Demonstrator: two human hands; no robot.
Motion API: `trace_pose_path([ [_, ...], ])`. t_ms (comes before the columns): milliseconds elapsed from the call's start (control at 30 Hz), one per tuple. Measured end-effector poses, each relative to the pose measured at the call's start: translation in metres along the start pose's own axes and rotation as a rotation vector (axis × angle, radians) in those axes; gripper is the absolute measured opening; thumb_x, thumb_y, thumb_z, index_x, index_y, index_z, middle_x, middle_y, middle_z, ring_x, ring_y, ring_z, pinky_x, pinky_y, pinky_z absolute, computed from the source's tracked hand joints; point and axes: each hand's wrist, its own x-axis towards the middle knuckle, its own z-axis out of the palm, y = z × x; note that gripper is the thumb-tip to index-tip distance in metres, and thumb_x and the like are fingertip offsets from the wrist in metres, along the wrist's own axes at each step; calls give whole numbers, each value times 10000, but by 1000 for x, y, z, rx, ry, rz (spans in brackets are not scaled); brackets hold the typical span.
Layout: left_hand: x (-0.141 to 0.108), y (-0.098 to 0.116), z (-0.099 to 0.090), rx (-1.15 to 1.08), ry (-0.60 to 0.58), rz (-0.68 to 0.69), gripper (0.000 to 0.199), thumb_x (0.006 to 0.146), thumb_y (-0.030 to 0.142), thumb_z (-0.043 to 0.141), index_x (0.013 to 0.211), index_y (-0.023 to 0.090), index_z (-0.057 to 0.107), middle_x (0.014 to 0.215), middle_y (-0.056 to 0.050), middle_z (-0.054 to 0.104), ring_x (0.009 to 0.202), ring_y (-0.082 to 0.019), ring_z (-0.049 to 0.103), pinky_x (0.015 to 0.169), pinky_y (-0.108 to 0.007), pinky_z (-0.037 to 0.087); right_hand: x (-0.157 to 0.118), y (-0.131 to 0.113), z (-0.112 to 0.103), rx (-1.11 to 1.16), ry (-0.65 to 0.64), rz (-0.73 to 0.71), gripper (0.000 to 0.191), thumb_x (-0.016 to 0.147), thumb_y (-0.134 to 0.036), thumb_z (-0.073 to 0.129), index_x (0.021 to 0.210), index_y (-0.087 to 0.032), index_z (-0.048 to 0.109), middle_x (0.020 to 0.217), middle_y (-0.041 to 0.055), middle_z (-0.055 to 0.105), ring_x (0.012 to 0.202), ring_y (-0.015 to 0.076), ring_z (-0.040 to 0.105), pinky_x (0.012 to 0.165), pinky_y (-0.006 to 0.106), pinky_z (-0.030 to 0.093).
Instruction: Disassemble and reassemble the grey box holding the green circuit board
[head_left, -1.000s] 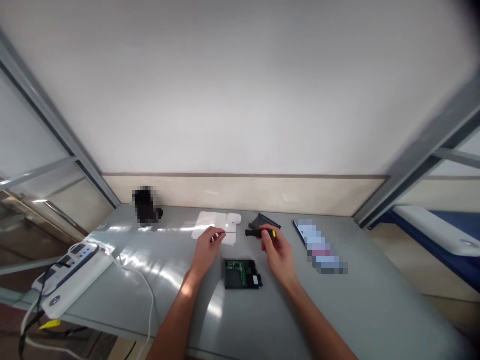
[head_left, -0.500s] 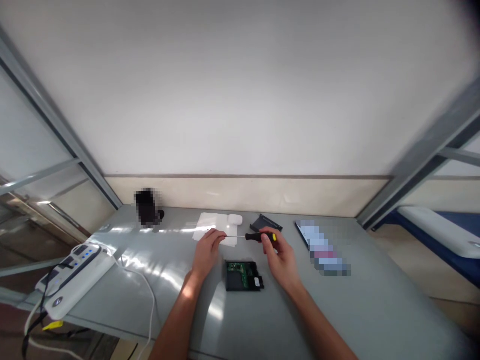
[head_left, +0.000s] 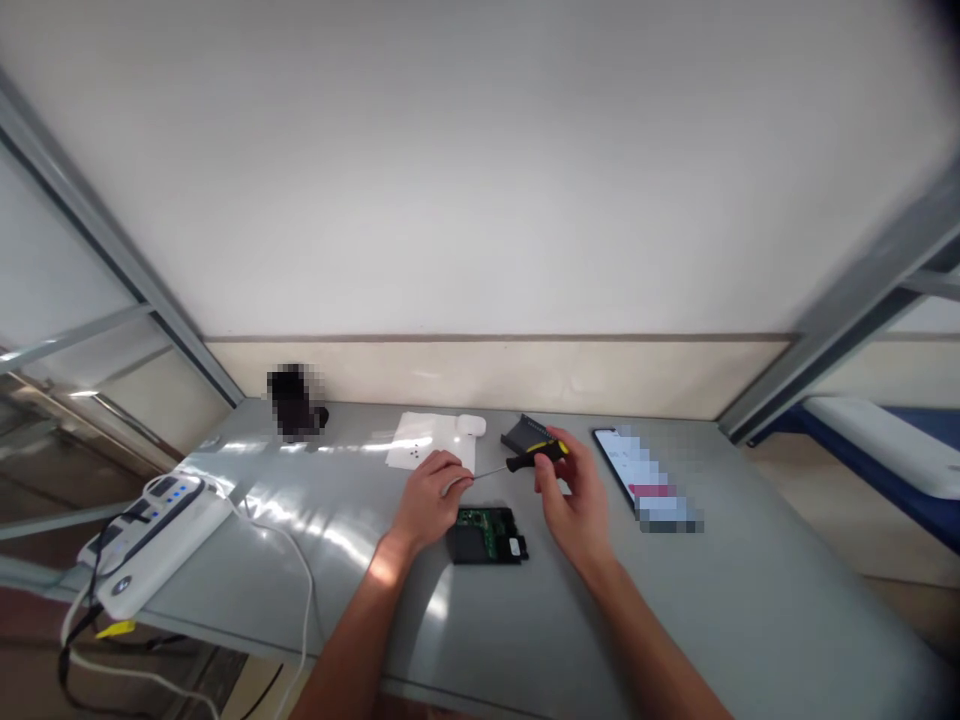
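Observation:
A screwdriver [head_left: 536, 456] with a black and yellow handle lies nearly level above the table. My right hand [head_left: 577, 500] grips its handle. At the other end of the thin shaft, the fingertips of my left hand [head_left: 431, 500] are pinched around the tip; whether a small part is between them is hidden. Just below the hands, an open black device with a green circuit board [head_left: 489, 537] rests on the table, its upper left corner partly covered by my left hand. Behind the screwdriver handle sits a dark slotted cover [head_left: 523, 434].
White paper [head_left: 405, 438] carries several tiny dark pieces, likely screws, and a white rounded case [head_left: 471, 426]. A phone [head_left: 626, 465] lies to the right. At left are a white power strip [head_left: 161, 540], its cable [head_left: 304, 570] and a blurred black object [head_left: 292, 405].
Both hands have shifted; my left hand has moved right and nearer the device, uncovering dark pieces on the paper. The screwdriver now tilts, handle end higher. The view has also shifted slightly.

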Motion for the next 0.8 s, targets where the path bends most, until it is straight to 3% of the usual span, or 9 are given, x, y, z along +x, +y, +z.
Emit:
trace_pose_path([
  [100, 0, 3, -4, -91, 8, -33, 326, 1079, 349, 482, 1036, 241, 787, 1035, -77, 704, 1035, -229, 659, 967, -362, 521, -2, -3, 0, -63, -49, -31, 473, 980, -512, 599, 1354, -228, 649, 807, 48, 681, 632, 183, 605, 433, 246, 487],
  [233, 0, 4, -12, -126, 104, -108, 395, 1099, 385, 404, 1134, 225, 764, 1090, -95, 707, 1075, -244, 652, 999, -383, 503, -5, -3, 2, -102, -149, -77, 446, 990, -492, 586, 1325, -219, 697, 799, 66, 698, 639, 194, 616, 443, 257, 507],
  [500, 2, 6, -9, -116, -14, -140, 410, 1103, 389, 360, 1099, 231, 738, 1034, -74, 718, 999, -230, 670, 944, -358, 509, -6, 1, 4, -104, -198, -112, 414, 1006, -488, 579, 1322, -251, 702, 784, 49, 677, 617, 194, 597, 488, 286, 527],
  [800, 1, 1, -6, -95, -26, -143, 393, 1103, 383, 364, 939, 235, 689, 948, -57, 680, 960, -227, 654, 908, -349, 495, -8, 1, 5, -107, -263, -127, 410, 1019, -469, 571, 1341, -252, 704, 848, 55, 695, 628, 192, 602, 578, 310, 567],
])
